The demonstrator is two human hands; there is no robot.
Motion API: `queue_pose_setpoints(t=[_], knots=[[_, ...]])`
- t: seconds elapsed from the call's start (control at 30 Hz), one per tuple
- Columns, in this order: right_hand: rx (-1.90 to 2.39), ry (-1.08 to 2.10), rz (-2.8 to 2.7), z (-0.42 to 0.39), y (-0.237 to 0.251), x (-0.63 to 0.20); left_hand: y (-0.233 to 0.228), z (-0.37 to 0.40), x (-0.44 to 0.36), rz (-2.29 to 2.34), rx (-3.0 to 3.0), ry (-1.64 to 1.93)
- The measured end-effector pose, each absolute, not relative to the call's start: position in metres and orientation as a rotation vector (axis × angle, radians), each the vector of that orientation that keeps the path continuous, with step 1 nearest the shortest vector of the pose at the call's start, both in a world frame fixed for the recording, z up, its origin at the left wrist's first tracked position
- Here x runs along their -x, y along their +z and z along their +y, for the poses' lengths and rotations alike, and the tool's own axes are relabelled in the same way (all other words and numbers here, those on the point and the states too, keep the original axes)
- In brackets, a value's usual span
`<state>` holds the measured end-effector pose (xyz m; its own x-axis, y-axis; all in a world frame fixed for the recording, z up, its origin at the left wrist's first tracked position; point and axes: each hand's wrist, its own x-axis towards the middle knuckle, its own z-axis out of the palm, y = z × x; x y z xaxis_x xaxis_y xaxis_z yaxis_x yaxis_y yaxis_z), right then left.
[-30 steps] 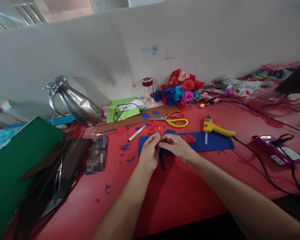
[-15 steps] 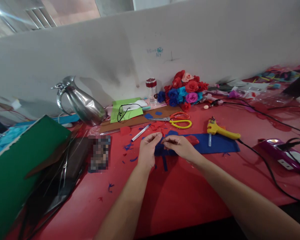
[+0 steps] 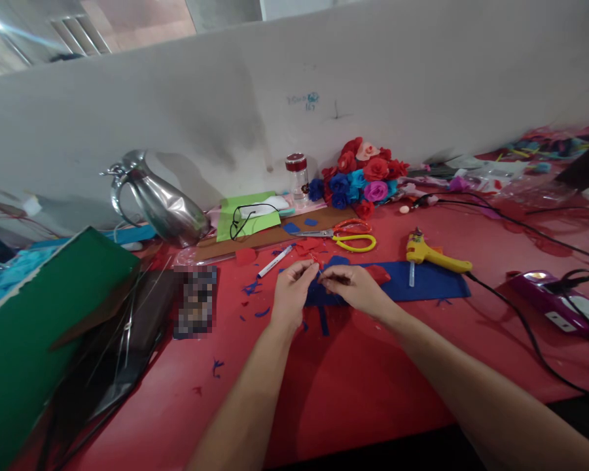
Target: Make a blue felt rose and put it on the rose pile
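My left hand (image 3: 292, 291) is closed in a pinch, thumb against fingertips, above the blue felt sheet (image 3: 407, 281). Facing it, only a small gap away, my right hand (image 3: 351, 284) also pinches with its fingertips together. A bit of red shows by the left fingertips, but what either hand holds is too small to make out. Beneath and beside the hands lie a red petal-shaped piece (image 3: 379, 275) and a blue strip (image 3: 324, 320). Just beyond them are red cut pieces (image 3: 308, 246), a white marker (image 3: 275, 261) and yellow-handled scissors (image 3: 354, 243).
A yellow glue gun (image 3: 439, 258) rests on the right, its cord running to a purple power strip (image 3: 562, 304). Behind stand a bunch of fabric flowers (image 3: 363, 173), a glass jar (image 3: 298, 178) and a metal jug (image 3: 164, 203). A green board (image 3: 53, 333) leans at left.
Both hands stay nearly in place, with only slight fingertip movement. A bit of red now shows more plainly by the left fingertips.
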<state>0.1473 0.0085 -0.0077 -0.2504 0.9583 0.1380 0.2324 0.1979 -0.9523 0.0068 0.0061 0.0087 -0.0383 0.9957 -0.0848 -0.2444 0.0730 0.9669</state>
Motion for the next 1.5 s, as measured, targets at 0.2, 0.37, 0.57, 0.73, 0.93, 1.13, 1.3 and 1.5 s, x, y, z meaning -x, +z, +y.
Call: queue_pose_setpoints(t=[0.2, 0.37, 0.57, 0.73, 0.93, 1.13, 1.3, 1.5], knots=[[1.146, 1.199, -1.622, 0.0098, -0.0059, -0.1485, 0.0090, 0.0069, -0.0056, 1.050, -0.911, 1.257], [1.123, 1.230, -1.613, 0.0096, -0.0033, -0.1482, 0.0102, 0.0073, -0.0037, 1.051, -0.866, 1.241], [1.111, 1.313, -1.588, 0.0100, -0.0028, -0.1484, 0.0119, 0.0075, -0.0011, 1.020, -0.887, 1.202], [1.095, 1.359, -1.601, 0.0111, -0.0027, -0.1492, 0.0124, 0.0066, -0.0009, 1.007, -0.842, 1.188], [1.111, 1.360, -1.626, 0.0127, -0.0031, -0.1500, 0.0142, 0.0072, 0.0012, 0.987, -0.763, 1.164], [1.091, 1.408, -1.495, 0.0108, -0.0017, -0.1476, 0.0129, 0.0073, 0.0001, 0.996, -0.699, 1.189], [1.041, 1.388, -1.332, 0.0083, -0.0008, -0.1447, 0.0081, 0.0061, -0.0064, 1.011, -0.651, 1.192], [1.093, 1.333, -1.328, 0.0087, -0.0001, -0.1459, 0.0117, 0.0060, -0.0061, 1.029, -0.637, 1.217]])
